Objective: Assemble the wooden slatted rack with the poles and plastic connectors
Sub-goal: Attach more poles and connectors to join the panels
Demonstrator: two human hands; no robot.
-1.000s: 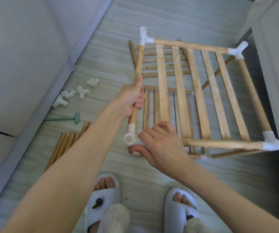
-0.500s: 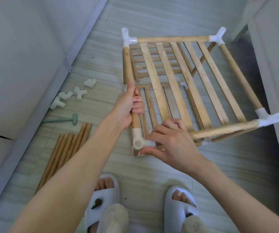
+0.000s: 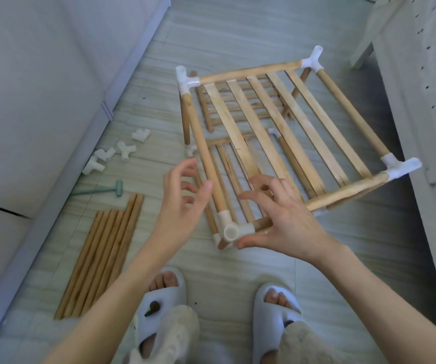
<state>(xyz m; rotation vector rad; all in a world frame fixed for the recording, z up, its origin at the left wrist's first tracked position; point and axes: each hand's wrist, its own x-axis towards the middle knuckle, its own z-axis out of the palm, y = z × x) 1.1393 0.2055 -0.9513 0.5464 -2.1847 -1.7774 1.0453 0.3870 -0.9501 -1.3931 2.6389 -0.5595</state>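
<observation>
The wooden slatted rack [image 3: 277, 127] stands on the floor, its top frame of poles joined by white plastic connectors at the corners. A lower slatted shelf shows beneath it. My left hand [image 3: 185, 198] hovers just left of the near-left pole, fingers spread and holding nothing. My right hand [image 3: 280, 216] is open above the near pole, its thumb beside the near-left corner connector [image 3: 231, 231]. Several loose poles [image 3: 104, 256] lie side by side on the floor to the left. Several spare connectors [image 3: 114, 153] lie near the wall.
A small green mallet [image 3: 106, 191] lies on the floor between the spare connectors and the poles. A white wall panel runs along the left. White furniture stands close to the rack's right side. My feet in white slippers [image 3: 164, 306] are just below the rack.
My left hand has let go of the left pole and opened. My right hand has lifted off the corner connector and spread its fingers. The rack now sits tilted further right in view.
</observation>
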